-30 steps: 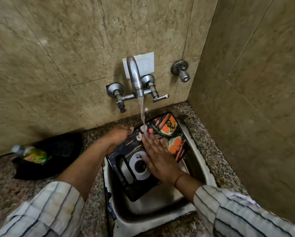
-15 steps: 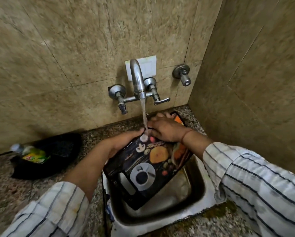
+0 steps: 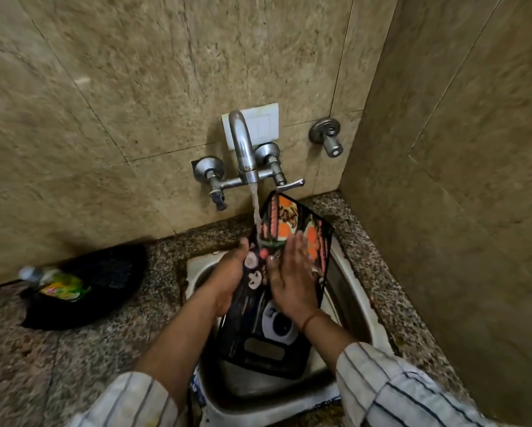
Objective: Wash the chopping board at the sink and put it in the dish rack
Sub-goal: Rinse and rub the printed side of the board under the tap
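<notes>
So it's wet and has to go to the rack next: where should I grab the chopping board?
By the handle slot at the near end of the chopping board, coming from your side. The board tilts up toward the tap, so the slot sits lowest and nearest.

Speckled granite counter (image 3: 110, 331), steel sink (image 3: 355, 291) set into it, black pan (image 3: 104, 291) resting at left, holding a green-labelled bottle (image 3: 60, 286)

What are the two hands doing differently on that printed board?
The left hand grips the chopping board's left edge, fingers curled around it; the right hand lies flat and open on its printed face. Left steadies, right seems to rub. Both touch the board under the running water.
</notes>
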